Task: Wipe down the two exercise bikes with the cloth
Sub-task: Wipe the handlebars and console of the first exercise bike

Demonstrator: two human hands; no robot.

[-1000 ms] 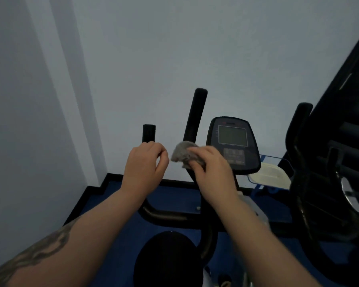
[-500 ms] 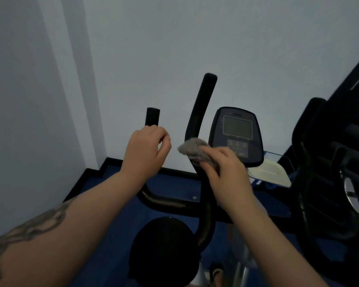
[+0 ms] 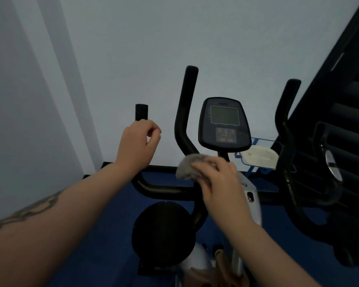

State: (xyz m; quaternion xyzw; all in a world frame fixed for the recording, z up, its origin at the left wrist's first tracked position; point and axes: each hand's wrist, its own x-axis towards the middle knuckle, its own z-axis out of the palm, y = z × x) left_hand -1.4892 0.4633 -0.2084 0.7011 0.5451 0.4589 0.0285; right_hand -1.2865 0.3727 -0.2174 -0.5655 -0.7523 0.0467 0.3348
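An exercise bike stands right in front of me, with black handlebars (image 3: 164, 190), a console (image 3: 224, 125) and a black saddle (image 3: 164, 233). My left hand (image 3: 138, 146) grips the left handlebar grip (image 3: 141, 112) below its top end. My right hand (image 3: 218, 181) holds a grey cloth (image 3: 188, 165) against the lower part of the inner upright bar (image 3: 183, 112), near the stem. A second bike's black handlebar (image 3: 286, 125) rises at the right.
Pale walls close in at the left and ahead. Blue floor (image 3: 104, 224) lies below. A dark machine frame (image 3: 350, 121) fills the right side. A white tray (image 3: 259, 157) sits in a blue holder behind the console.
My right hand has slid the cloth down the inner upright bar toward the stem. The left hand has stayed on its grip. The camera has tilted upward a little.
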